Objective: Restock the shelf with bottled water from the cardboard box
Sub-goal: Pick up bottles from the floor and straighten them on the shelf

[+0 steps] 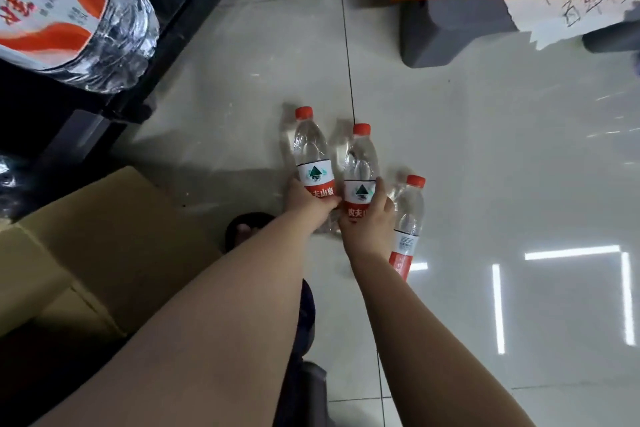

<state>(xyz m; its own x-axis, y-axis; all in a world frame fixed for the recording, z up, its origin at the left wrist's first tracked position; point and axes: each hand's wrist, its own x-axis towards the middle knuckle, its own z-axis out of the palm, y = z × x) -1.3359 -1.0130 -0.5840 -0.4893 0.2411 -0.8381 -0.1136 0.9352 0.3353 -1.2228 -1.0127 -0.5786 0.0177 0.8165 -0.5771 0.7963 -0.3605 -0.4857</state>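
Head view: left hand (310, 203) clamped round left bottle (311, 156), right hand (367, 225) clamped round middle bottle (360, 166); third bottle (410, 218) free, just beside the right wrist. All clear ribbed plastic, red caps, red-white labels. Bases hidden by hands and forearm. Glossy tile floor (485, 149). Matte cardboard box (86, 253) lower left, inside unseen. Dark shelf (104, 114) upper left, jugs (69, 17) cut off

Left arm (225, 305): bare, stretched forward and down from the lower left.
Left hand (309, 202): fingers curled round the label of the left bottle (311, 149).
Right arm (415, 322): bare, reaching in from the lower right, angled inward.
Right hand (367, 224): wrapped round the middle bottle (360, 159), one digit lying up its right side.
Spacing: hands side by side, close together.
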